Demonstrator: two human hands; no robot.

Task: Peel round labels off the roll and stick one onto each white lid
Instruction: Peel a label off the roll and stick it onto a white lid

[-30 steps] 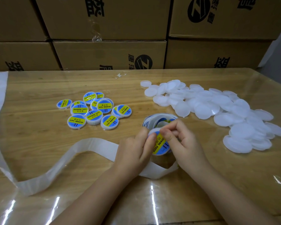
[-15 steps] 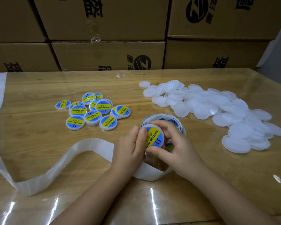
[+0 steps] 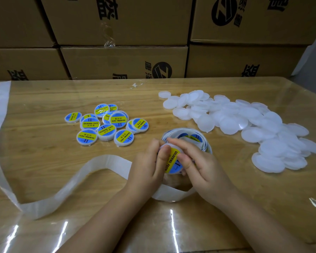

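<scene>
Left hand and right hand are gripping a round white plastic lid, smoothing its blue-yellow label. Dozen-ish labelled lids are sitting done; big bare pile is waiting.

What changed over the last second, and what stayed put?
A second ago the label was only half on. Now it lies flat on the lid, which has turned in the grip; the left hand and right hand hold it, thumbs pressing the label. Labelled pile, blank lids, roll and backing strip unchanged.
</scene>
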